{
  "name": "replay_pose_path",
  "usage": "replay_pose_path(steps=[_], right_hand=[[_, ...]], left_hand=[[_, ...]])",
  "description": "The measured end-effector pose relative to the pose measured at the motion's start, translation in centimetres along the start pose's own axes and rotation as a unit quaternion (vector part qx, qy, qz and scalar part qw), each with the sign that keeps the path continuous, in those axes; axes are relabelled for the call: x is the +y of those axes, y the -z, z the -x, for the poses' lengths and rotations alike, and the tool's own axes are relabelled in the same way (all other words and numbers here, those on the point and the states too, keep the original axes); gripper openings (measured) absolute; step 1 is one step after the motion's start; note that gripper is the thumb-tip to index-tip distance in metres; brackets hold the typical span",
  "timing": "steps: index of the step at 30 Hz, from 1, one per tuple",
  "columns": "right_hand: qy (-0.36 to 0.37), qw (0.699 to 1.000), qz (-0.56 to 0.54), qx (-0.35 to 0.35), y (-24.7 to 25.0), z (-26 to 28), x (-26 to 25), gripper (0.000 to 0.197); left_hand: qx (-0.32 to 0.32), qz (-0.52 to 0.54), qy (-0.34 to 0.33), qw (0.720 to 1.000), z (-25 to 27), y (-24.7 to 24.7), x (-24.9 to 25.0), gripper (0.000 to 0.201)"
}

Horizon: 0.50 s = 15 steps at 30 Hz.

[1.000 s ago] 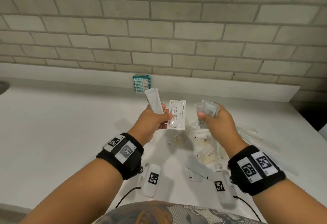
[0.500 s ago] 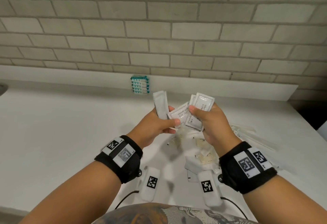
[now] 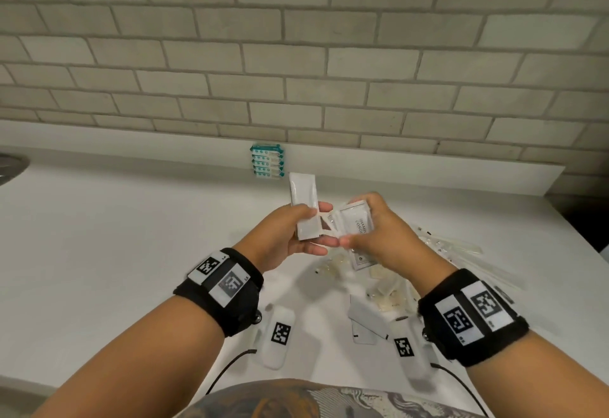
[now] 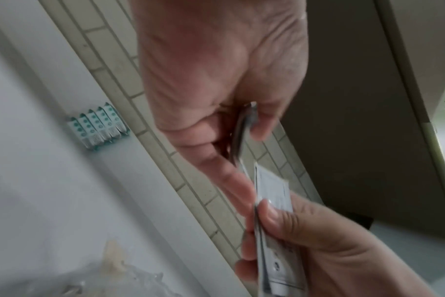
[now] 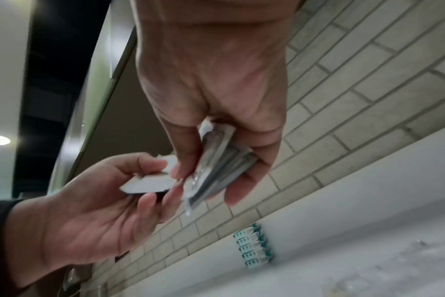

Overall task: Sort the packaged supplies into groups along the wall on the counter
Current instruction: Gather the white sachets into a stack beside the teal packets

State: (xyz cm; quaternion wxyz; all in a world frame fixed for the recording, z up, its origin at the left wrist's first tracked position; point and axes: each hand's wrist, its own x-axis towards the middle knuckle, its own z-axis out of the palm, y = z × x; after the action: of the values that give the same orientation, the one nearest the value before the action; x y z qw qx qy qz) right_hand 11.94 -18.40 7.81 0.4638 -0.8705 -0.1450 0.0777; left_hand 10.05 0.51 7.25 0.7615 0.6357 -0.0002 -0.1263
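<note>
My left hand point(image 3: 313, 219) grips a long white sachet point(image 3: 304, 210) that stands upright above the counter. My right hand point(image 3: 365, 219) meets it fingertip to fingertip and grips a stack of flat white shampoo sachets point(image 3: 357, 226). The right wrist view shows that stack point(image 5: 221, 160) edge on between thumb and fingers, with the left hand point(image 5: 140, 180) just beside it. From the left wrist, the long sachet point(image 4: 241, 136) is a thin edge in the left hand's pinch. A neat stack of teal packets point(image 3: 267, 161) leans against the wall ledge.
A loose pile of small clear-wrapped items point(image 3: 379, 289) and grey flat packets point(image 3: 365, 322) lies on the white counter point(image 3: 131, 252) under my hands. Long clear wrappers point(image 3: 445, 246) lie to the right. A sink rim point(image 3: 13, 167) shows far left; the counter ends at the right.
My hands have come together. The square sachet that the left hand held beside the long one now sits against the right hand's stack.
</note>
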Motion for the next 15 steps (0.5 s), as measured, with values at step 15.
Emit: replay_pose_path(steps=[15], right_hand=[[0.155, 0.976, -0.151, 0.021, 1.5, -0.6, 0.1, 0.022]], left_hand=[[-0.001, 0.010, 0.001, 1.000, 0.1, 0.8, -0.1, 0.047]])
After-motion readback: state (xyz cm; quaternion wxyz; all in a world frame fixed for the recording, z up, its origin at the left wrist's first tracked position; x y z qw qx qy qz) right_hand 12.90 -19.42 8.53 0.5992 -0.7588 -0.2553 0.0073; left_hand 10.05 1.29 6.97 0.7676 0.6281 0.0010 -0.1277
